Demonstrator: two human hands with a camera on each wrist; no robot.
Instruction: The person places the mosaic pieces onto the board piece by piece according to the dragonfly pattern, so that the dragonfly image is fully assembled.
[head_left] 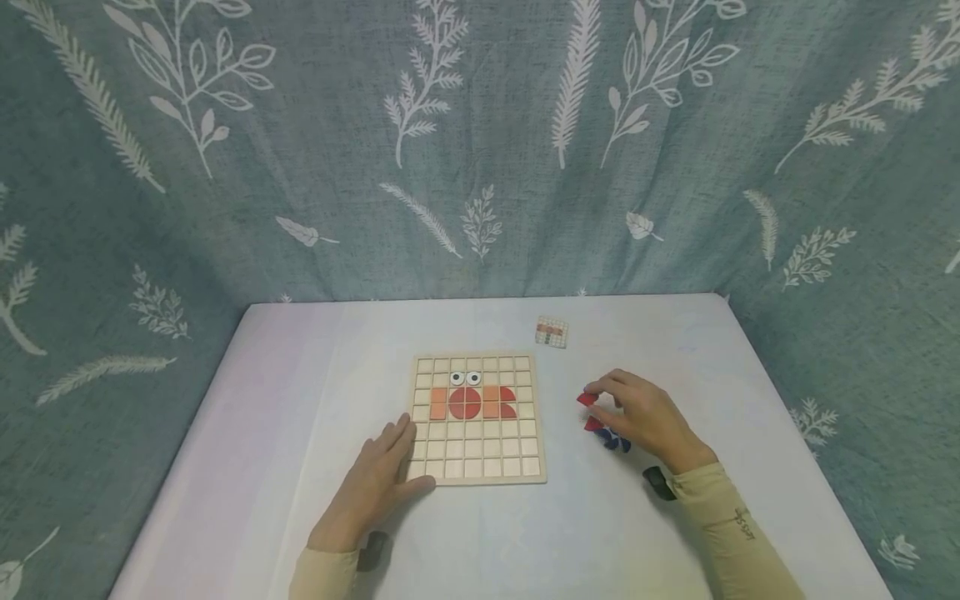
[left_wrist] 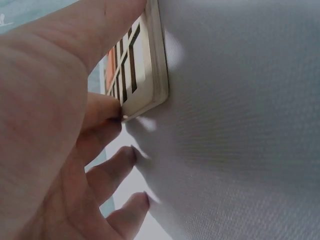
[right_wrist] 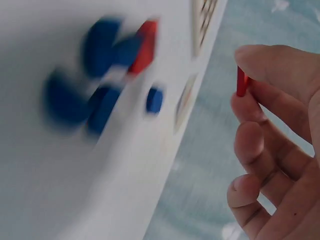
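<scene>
My right hand (head_left: 647,417) is to the right of the board, pinching a small red tile (right_wrist: 241,82) between thumb and index finger. Beneath it on the table lie another red tile (head_left: 593,425) and several dark blue rounded tiles (right_wrist: 65,102). My left hand (head_left: 378,475) rests along the left edge of the wooden grid board (head_left: 542,454), thumb at the lower rim, holding nothing. On the grid, red quarter tiles form a disc (head_left: 464,403). Orange tiles (head_left: 438,404) flank it, two white eye tiles (head_left: 466,378) sit above, and red quarter tiles (head_left: 507,402) stand at the right.
A small picture card (head_left: 552,331) with a grid pattern lies behind the board, to its right. Black wrist devices show under both forearms. Patterned blue-green curtains (head_left: 487,150) hang along the back and sides of the white table (head_left: 300,350).
</scene>
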